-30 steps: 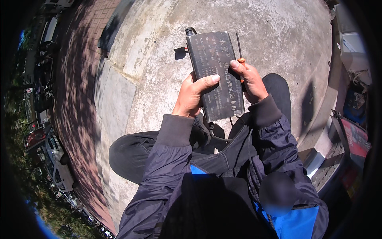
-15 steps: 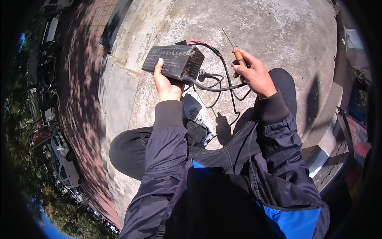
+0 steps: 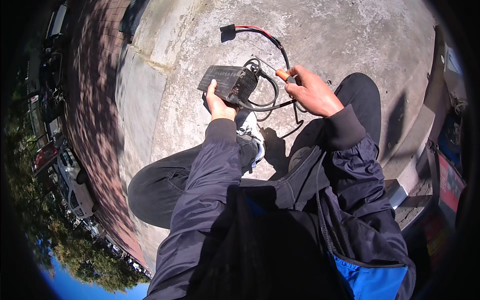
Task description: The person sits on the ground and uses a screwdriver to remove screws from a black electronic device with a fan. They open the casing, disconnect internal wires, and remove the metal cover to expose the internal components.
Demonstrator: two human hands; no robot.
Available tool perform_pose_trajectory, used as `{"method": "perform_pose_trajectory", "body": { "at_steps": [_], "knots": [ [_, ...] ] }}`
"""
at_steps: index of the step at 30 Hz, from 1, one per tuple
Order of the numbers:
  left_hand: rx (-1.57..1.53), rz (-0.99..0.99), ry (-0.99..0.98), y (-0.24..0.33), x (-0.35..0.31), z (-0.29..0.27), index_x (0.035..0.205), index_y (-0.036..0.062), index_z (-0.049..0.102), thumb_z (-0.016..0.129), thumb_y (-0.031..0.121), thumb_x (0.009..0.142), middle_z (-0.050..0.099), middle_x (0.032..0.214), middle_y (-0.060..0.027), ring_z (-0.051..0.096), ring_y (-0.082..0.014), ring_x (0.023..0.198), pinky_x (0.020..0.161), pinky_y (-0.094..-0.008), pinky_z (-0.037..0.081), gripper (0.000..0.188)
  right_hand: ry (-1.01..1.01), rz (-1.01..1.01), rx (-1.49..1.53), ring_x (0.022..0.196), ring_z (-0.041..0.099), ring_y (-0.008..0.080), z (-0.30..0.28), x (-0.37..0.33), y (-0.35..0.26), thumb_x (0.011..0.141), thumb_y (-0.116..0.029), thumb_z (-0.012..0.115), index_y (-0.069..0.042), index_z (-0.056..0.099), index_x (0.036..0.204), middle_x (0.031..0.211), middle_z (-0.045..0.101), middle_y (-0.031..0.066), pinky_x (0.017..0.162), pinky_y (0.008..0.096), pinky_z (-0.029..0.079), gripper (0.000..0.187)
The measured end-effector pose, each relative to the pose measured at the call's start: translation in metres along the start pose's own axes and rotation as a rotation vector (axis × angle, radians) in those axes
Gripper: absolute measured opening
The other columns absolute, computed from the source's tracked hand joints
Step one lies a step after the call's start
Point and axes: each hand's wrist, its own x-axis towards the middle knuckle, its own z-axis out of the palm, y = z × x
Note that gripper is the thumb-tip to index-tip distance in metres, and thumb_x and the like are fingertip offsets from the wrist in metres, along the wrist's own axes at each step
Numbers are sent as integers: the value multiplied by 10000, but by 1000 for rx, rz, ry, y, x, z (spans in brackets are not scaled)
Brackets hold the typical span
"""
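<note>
My left hand (image 3: 220, 104) is wrapped round a black box-shaped battery charger (image 3: 220, 77), thumb on its printed top and the fingers hidden beneath. Vent slots show on the charger's right end. In my right hand (image 3: 315, 94) is a screwdriver with an orange and black handle (image 3: 283, 75); its thin shaft points up and left, just right of the charger. Black cables (image 3: 276, 92) run from the charger's end and loop under my right hand. One lead, partly red, reaches a black connector (image 3: 227, 28) beyond the charger.
Worn concrete (image 3: 195, 30) lies under my hands, between my bent knees. A white shoe (image 3: 248, 131) is just below the charger. Brick paving (image 3: 95, 100) and parked vehicles (image 3: 75, 185) are on the left. A raised ledge (image 3: 415, 145) with assorted things runs along the right.
The charger has moved lower and slightly right in my left hand. The screwdriver has swung from pointing upward to pointing left toward the charger. The connector now appears farther out.
</note>
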Motion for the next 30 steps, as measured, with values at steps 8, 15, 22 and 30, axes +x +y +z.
{"method": "perform_pose_trajectory", "body": {
  "at_steps": [8, 15, 22, 30],
  "knots": [
    [-48, 49, -33, -17, -5, -23, 1377, 72, 650, 581, 424, 1032, 727, 1320, -149, 712, -368, 1171, 1014, -572, 552, 498, -100, -63, -42, 747, 586, 138, 12, -1, -5, 1011, -272, 694, 80, 713, 1208, 808, 655, 69, 688, 345, 478, 404],
    [-64, 3, 9, -23, -7, -30, 1359, 54, 656, 566, 428, 1048, 727, 1295, -165, 712, -356, 1156, 1014, -539, 564, 494, -114, -28, -2, 852, 730, 340, 19, -15, 2, 997, -323, 661, 89, 726, 1188, 892, 739, 248, 804, 438, 540, 458],
    [29, 64, 26, -16, -7, -29, 1351, 67, 653, 632, 524, 1057, 745, 1259, -147, 737, -333, 1110, 946, -529, 597, 545, -87, -68, -2, 823, 715, 306, 21, -21, 5, 1031, -356, 658, 55, 725, 1210, 836, 716, 214, 782, 419, 532, 453],
    [-81, 98, 42, -13, 2, -46, 1444, 73, 589, 524, 469, 1108, 694, 1351, -172, 703, -368, 1184, 1003, -567, 572, 524, -172, -33, 21, 902, 732, 328, 36, -21, 3, 1036, -367, 663, 26, 697, 1305, 931, 739, 236, 837, 424, 546, 477]
  ]
}}
